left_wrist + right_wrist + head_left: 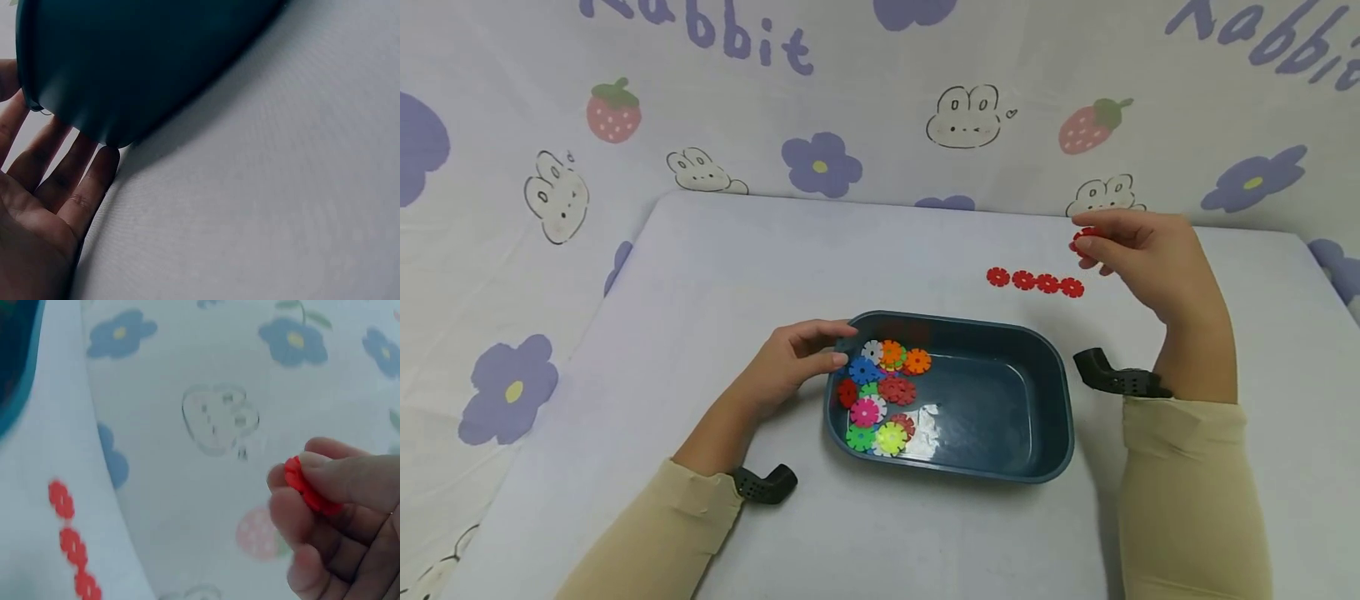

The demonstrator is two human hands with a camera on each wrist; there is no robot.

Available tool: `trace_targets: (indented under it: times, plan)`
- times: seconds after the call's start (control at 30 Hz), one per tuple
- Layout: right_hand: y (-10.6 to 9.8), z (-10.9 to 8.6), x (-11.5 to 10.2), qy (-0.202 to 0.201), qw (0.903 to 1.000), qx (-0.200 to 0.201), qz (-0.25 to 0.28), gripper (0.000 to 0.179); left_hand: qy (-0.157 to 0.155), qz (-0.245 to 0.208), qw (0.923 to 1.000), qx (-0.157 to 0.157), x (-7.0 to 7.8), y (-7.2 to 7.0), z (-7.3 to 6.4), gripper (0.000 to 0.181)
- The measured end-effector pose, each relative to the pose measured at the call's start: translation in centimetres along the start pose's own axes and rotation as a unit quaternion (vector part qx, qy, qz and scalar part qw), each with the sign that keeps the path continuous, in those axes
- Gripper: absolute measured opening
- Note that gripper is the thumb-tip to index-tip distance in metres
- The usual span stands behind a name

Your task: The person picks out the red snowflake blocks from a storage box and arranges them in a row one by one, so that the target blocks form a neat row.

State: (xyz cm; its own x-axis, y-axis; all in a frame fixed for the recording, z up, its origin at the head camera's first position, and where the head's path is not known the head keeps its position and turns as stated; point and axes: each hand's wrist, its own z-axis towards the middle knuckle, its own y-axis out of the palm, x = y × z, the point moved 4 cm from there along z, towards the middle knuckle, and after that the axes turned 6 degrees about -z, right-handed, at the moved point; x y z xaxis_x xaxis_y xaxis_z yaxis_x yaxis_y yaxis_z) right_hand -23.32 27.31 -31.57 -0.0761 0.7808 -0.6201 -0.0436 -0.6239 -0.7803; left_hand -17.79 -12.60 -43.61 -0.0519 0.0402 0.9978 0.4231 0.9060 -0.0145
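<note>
My right hand [1157, 258] pinches a red snowflake disc [306, 487] between thumb and fingers, raised above the back right of the table. Just left of and below that hand, several red snowflake discs [1047, 284] lie in a row. The leftmost disc [997, 277] sits slightly apart from the others, which join edge to edge. My left hand [790, 358] is at the left end of a dark blue plastic bin [955, 476]. In the left wrist view its fairly straight fingers touch the bin's outer wall [125, 69].
Several mixed snowflake discs [880, 400] in orange, blue, green, pink, yellow, white and red lie in the bin's left half. A white cloth covers the table [760, 250]. Behind it hangs a patterned curtain [880, 108] with rabbits, strawberries and flowers.
</note>
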Motion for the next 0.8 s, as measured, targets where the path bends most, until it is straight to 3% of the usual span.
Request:
trace_targets:
  times: [0.2,0.4,0.57,0.8]
  plan:
    - [-0.1,0.7,3.8,0.084,0.9952,0.022,0.044,0.042,-0.001,-0.001,1.0000,0.001,-0.1,0.0,0.1,0.033]
    - [1.1,1.2,6.9,0.168,0.9853,0.010,0.032,0.055,-0.003,-0.001,1.0000,0.004,0.0,0.1,0.0,0.034]
    - [2.0,1.6,8.7,0.191,0.9812,-0.004,0.026,0.059,-0.002,-0.001,1.0000,0.005,0.1,0.1,-0.1,0.034]
    - [2.5,1.6,10.3,0.191,0.9814,-0.019,0.002,0.064,-0.002,0.003,1.0000,0.005,0.0,0.0,0.0,0.034]
